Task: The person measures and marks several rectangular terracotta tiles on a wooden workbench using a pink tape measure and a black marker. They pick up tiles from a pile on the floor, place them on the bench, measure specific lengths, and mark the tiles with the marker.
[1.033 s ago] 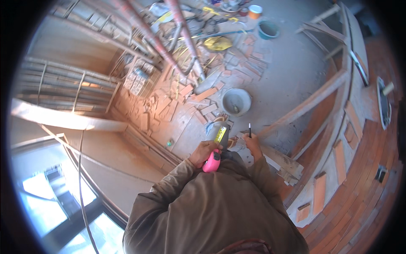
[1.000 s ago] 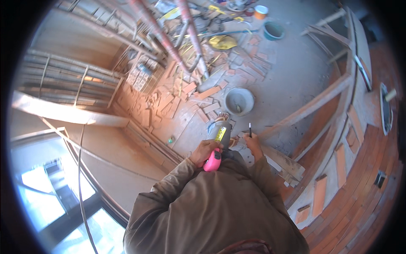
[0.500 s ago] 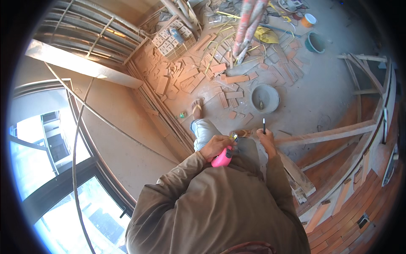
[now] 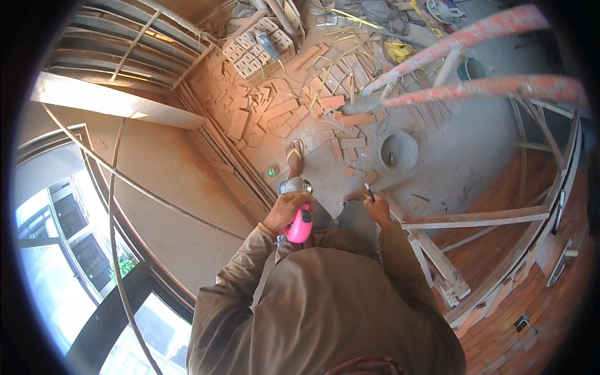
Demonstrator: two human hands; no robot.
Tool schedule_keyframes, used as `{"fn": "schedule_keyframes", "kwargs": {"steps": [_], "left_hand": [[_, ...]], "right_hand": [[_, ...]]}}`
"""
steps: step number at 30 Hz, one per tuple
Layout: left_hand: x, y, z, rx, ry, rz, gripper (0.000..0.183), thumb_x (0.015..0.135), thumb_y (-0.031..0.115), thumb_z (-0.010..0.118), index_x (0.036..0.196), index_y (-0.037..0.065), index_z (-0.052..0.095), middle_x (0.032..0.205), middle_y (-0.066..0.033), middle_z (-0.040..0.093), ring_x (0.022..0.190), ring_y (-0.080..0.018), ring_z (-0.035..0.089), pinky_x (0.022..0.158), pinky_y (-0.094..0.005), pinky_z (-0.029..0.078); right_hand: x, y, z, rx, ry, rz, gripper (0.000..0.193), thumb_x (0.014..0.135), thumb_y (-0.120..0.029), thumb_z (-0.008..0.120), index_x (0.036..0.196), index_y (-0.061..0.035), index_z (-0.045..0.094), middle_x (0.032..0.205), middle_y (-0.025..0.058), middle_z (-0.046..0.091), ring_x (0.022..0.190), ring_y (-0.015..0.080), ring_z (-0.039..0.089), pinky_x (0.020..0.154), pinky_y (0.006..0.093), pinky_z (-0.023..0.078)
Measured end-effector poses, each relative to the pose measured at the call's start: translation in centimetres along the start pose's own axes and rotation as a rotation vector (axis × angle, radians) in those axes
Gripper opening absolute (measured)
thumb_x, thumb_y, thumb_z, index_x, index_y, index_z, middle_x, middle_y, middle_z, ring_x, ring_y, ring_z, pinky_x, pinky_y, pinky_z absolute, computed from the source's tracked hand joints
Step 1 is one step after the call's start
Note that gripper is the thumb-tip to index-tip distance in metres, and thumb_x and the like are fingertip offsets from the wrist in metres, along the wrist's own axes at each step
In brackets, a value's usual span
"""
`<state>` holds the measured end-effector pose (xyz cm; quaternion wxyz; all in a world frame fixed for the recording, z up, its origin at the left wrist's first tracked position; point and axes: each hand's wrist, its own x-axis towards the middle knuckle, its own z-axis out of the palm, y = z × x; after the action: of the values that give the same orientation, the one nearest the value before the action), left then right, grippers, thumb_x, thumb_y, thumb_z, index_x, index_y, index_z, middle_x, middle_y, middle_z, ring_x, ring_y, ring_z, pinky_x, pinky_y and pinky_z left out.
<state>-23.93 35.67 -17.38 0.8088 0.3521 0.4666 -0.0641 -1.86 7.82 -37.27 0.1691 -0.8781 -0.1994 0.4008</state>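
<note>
My left hand (image 4: 284, 213) is closed round a pink tape measure (image 4: 299, 227) in front of my body. A short bit of the tape's end shows above my fingers, near my knee. My right hand (image 4: 378, 210), a little further right, grips a dark pen or marker (image 4: 370, 192) with a pale tip pointing up and away. Its exact kind is too small to make out. The two hands are apart, and neither touches anything else that I can see.
Broken and cut tiles (image 4: 281, 112) litter the floor ahead, by a stack of hollow bricks (image 4: 257, 53). A grey bucket (image 4: 400, 152) stands right of them. Red-and-white poles (image 4: 469, 44) cross the upper right. A wooden frame (image 4: 481, 217) lies to my right, a wall and window (image 4: 81, 219) to my left.
My view has turned and shifted. Both hands now appear further left, still holding the tape measure and the pen. The pen has tilted left, and the poles now reach across the upper right.
</note>
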Motion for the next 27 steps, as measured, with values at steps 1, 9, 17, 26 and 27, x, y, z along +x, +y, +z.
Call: {"fn": "schedule_keyframes", "kwargs": {"steps": [1,9,17,26,27], "left_hand": [[0.2,0.4,-0.9,-0.027,0.016,-0.015,0.032,0.101,0.026,0.057,0.104,-0.004,0.068,0.086,-0.0074,0.067,0.076,-0.0141,0.065,0.067,-0.0290,0.056],[4.0,-3.4,-5.6,-0.195,0.216,-0.153,0.036,0.103,0.029,0.053,0.103,-0.005,0.067,0.081,-0.0068,0.066,0.067,-0.0124,0.062,0.062,-0.0276,0.053],[7.2,-10.4,-9.9,-0.294,0.281,-0.353,0.040,0.104,0.032,0.051,0.102,-0.004,0.066,0.079,-0.0056,0.065,0.063,-0.0118,0.061,0.058,-0.0275,0.051],[12.7,-8.0,-16.6,-0.444,0.217,-0.474,0.035,0.104,0.030,0.050,0.104,-0.002,0.064,0.081,-0.0100,0.064,0.065,-0.0206,0.066,0.058,-0.0337,0.056],[13.5,-7.7,-17.0,-0.424,0.235,-0.461,0.035,0.104,0.030,0.050,0.104,-0.002,0.064,0.081,-0.0101,0.065,0.065,-0.0207,0.066,0.059,-0.0335,0.056]], "right_hand": [[0.3,-0.6,0.3,-0.006,-0.020,-0.034,0.031,0.084,-0.031,0.064,0.092,-0.0004,0.066,0.091,0.0229,0.069,0.085,0.0372,0.067,0.079,0.0444,0.051],[6.2,-6.5,1.1,-0.079,-0.190,0.060,0.033,0.085,-0.030,0.064,0.097,0.0007,0.066,0.097,0.0250,0.069,0.095,0.0397,0.067,0.086,0.0449,0.051],[21.6,-8.4,4.5,-0.267,-0.260,0.037,0.039,0.088,-0.035,0.060,0.094,0.0028,0.067,0.096,0.0293,0.067,0.096,0.0438,0.065,0.083,0.0481,0.050],[33.3,-13.3,11.3,-0.141,-0.256,0.152,0.037,0.083,-0.035,0.066,0.095,0.0002,0.069,0.095,0.0246,0.070,0.092,0.0404,0.067,0.085,0.0457,0.051],[34.0,-13.8,12.1,-0.113,-0.243,0.149,0.036,0.082,-0.034,0.067,0.093,0.0006,0.068,0.094,0.0246,0.070,0.091,0.0404,0.067,0.084,0.0456,0.051]]}}
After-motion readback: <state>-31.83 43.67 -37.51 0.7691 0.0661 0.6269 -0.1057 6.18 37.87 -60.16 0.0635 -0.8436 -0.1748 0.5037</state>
